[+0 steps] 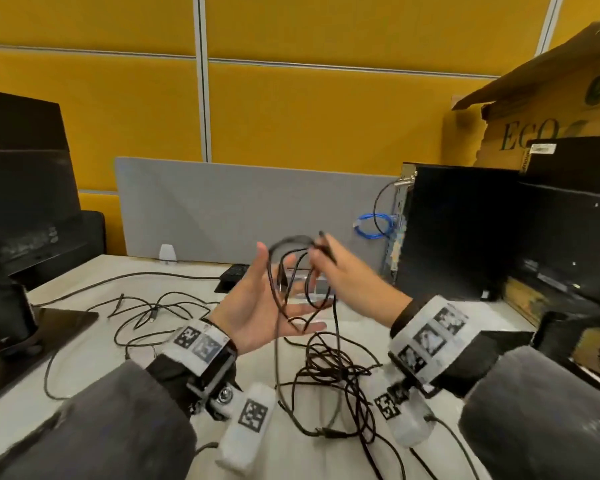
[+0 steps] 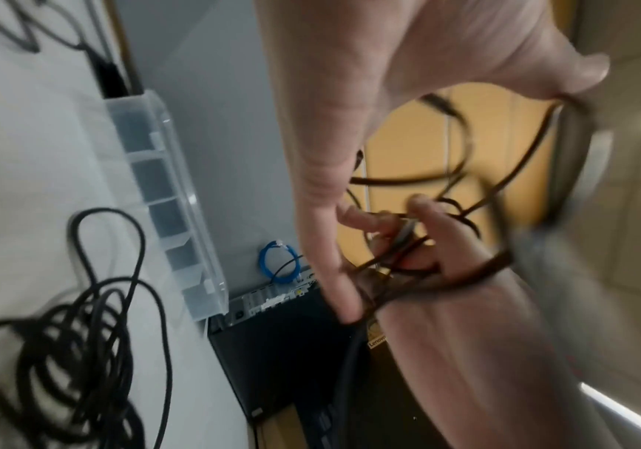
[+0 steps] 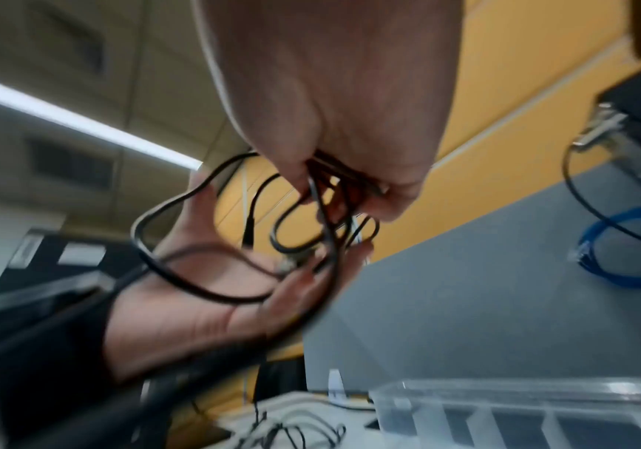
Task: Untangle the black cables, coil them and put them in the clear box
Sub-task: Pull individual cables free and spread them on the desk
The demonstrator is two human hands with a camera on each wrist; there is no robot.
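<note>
My right hand [image 1: 329,268] is raised over the table and pinches several loops of a black cable [image 1: 293,268] at their top, shown close in the right wrist view [image 3: 334,188]. My left hand [image 1: 271,303] is held flat with straight fingers, palm turned toward the loops, which hang across it [image 3: 234,291]. From the loops the cable drops to a black tangle [image 1: 329,368] on the white table [image 1: 94,368]. A second black cable [image 1: 153,311] lies spread out at the left. The clear box [image 2: 169,194], divided into compartments, stands behind my hands [image 3: 522,404]; in the head view they largely hide it.
A black computer tower [image 1: 458,230] with a blue cable coil [image 1: 374,225] stands at the right, black equipment and a cardboard box [image 1: 551,109] behind it. A grey partition [image 1: 239,209] closes the back. A monitor stand [image 1: 21,327] sits at the left.
</note>
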